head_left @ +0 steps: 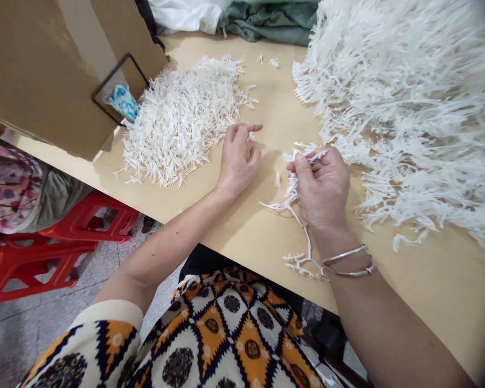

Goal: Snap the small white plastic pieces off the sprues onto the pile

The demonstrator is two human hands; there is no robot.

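My right hand [325,186] is closed, with thumb and fingers pinched on a small bunch of white branching plastic sprigs [293,186]. One thin stem hangs below, and its forked end [307,264] rests on the table near my wrist. My left hand [239,156] is just right of a heap of short white pieces [186,113]. Its index finger is stretched out and the thumb stands apart; a tiny white bit shows beside the fingers. A loose white piece [277,179] lies between my hands.
A large pile of long white sprigs [404,113] covers the right of the table [242,226]. A cardboard box [60,70] and a black wire frame [121,89] with a blue-and-white item stand left. Cloth [270,19] lies behind. Red stools [92,218] and another person's clothing [12,186] are lower left.
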